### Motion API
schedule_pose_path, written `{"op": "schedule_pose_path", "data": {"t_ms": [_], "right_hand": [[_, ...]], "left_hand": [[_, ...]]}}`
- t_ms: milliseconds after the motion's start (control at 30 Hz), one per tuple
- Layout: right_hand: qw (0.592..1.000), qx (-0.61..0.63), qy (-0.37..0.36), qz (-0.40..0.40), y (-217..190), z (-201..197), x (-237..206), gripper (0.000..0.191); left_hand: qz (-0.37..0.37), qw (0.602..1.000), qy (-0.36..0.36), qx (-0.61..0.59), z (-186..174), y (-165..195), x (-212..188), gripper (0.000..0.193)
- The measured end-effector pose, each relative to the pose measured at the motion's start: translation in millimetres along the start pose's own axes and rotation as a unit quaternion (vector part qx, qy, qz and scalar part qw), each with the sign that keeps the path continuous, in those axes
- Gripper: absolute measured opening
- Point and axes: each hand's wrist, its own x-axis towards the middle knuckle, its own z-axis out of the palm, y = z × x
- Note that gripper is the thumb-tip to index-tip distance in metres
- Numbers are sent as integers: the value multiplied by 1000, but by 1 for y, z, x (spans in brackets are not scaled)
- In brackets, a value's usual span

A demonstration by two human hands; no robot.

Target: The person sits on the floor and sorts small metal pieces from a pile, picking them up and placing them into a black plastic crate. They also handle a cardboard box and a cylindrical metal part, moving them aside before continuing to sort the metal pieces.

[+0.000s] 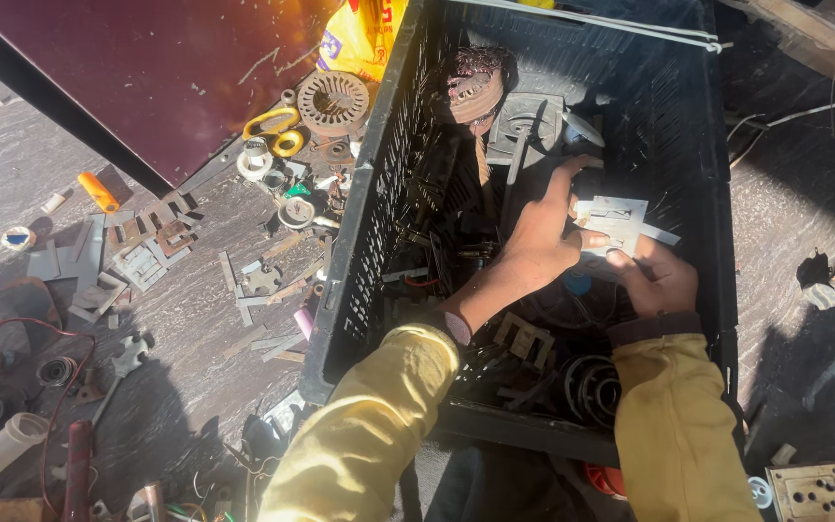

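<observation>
Both of my hands reach into a black plastic crate point(359, 242) full of dark metal parts. Together they hold a stack of thin grey metal plates point(616, 220) with slot cut-outs. My left hand point(543, 237) grips the stack's left edge, thumb on top. My right hand point(657, 275) holds it from below at the lower right. Yellow sleeves cover both arms. Inside the crate lie a copper-wound coil point(471, 92), a grey round metal housing point(532, 121), an E-shaped plate point(524, 336) and black rings point(591, 387).
On the stone floor left of the crate lie several loose E-shaped plates point(137, 256), a round stator core point(332, 101), yellow tape rolls point(277, 130), an orange handle point(97, 191), a wrench point(123, 362) and red wire point(21, 333). A dark red board point(147, 68) leans behind. A perforated block point(809, 491) lies bottom right.
</observation>
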Motion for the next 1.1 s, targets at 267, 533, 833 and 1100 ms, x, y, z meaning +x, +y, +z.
{"op": "schedule_pose_path", "data": {"t_ms": [267,533,833,1100], "right_hand": [[994,69,-26,79,-8,-20,-20,37],[997,-67,-21,42,15,-32,-40,33],[947,-314,32,-57,20,-21,-34,42],[953,-288,51,-83,17,-17,-30,44]], "left_hand": [[19,998,-27,58,13,4,-6,96],[14,984,-165,64,31,-40,5,110],[-221,943,-228,99,38,-28,4,64],[-13,986,-155,61,27,1,-20,102]]}}
